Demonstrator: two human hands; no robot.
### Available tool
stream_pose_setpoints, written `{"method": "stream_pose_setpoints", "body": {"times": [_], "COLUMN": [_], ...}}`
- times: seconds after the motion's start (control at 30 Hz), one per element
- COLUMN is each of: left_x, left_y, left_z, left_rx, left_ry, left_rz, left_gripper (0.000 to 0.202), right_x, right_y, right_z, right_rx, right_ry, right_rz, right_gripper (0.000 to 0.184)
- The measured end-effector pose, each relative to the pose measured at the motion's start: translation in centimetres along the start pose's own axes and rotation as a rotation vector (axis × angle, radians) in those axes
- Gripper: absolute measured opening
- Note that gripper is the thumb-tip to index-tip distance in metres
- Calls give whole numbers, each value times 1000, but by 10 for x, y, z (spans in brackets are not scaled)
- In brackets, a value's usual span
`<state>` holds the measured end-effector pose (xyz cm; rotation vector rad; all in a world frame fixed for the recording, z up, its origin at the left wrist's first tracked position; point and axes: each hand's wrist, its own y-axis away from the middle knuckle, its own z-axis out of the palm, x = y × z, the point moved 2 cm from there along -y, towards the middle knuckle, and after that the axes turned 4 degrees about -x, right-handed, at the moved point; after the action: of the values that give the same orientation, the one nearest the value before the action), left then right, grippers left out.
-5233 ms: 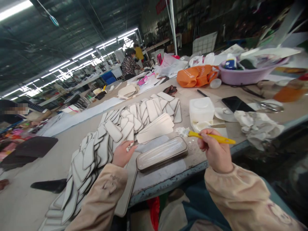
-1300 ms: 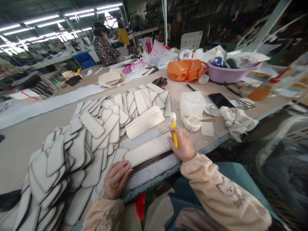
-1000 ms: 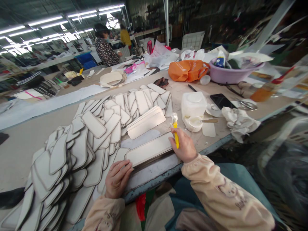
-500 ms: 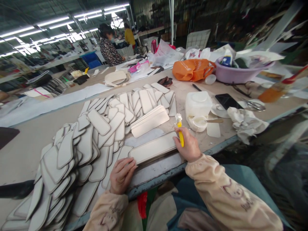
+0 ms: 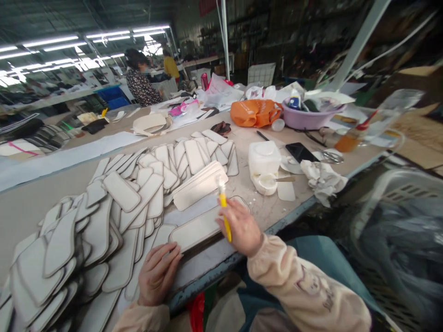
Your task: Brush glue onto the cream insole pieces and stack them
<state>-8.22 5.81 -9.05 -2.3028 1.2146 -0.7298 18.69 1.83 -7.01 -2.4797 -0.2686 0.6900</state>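
Observation:
My right hand (image 5: 240, 227) is closed round a yellow-handled brush (image 5: 224, 213) whose bristles point up and away from me. That hand rests on the right end of a long beige rounded panel (image 5: 194, 229) lying near the table's front edge. My left hand (image 5: 157, 273) lies flat with its fingers spread on the panel's left end. A neat stack of similar panels (image 5: 199, 185) sits just behind it. A wide spread of beige panels (image 5: 104, 207) covers the table to the left.
A white plastic jug and glue dish (image 5: 265, 166), crumpled rag (image 5: 322, 179), black phone (image 5: 302, 152), scissors (image 5: 331, 157), orange bag (image 5: 255, 113) and purple basin (image 5: 308, 117) stand to the right. A person (image 5: 138, 85) works at the far table. A white basket (image 5: 401, 216) is at the right.
Five seconds ago my right hand held the brush sideways off the panel and my left reached into the pile. Since then both hands hold the panel's ends, and my right slid slightly left.

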Motion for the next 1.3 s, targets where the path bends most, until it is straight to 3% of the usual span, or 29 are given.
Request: {"method": "stream_pose_setpoints", "body": {"times": [0.13,0.23,0.63,0.93,1.1,1.17,1.23,1.3], "left_x": [1,1,1,8,7,10,18,31], "left_y": [-2,-2,-2,-1,4,-2,-17,-35], "left_z": [-1,-1,0,0,-12,-20,-23,-15], "left_rx": [1,3,-6,33,-24,15,17,-117], "left_ry": [-12,-24,-13,20,161,139,38,-83], "left_rz": [24,27,18,-84,-330,-437,-441,-362], "left_gripper": [29,29,31,23,25,29,34,44], "right_x": [-32,-35,31,41,43,42,41,41], "right_y": [7,10,24,32,32,32,31,31], "right_z": [33,45,-5,2,6,5,4,4], "right_rx": [-159,-184,-75,-55,-32,-41,-46,-42], "right_ry": [-65,-61,72,101,121,128,135,136], "right_rz": [-134,-128,95,54,39,46,54,59], "right_gripper": [24,32,29,28,28,27,27,27]}}
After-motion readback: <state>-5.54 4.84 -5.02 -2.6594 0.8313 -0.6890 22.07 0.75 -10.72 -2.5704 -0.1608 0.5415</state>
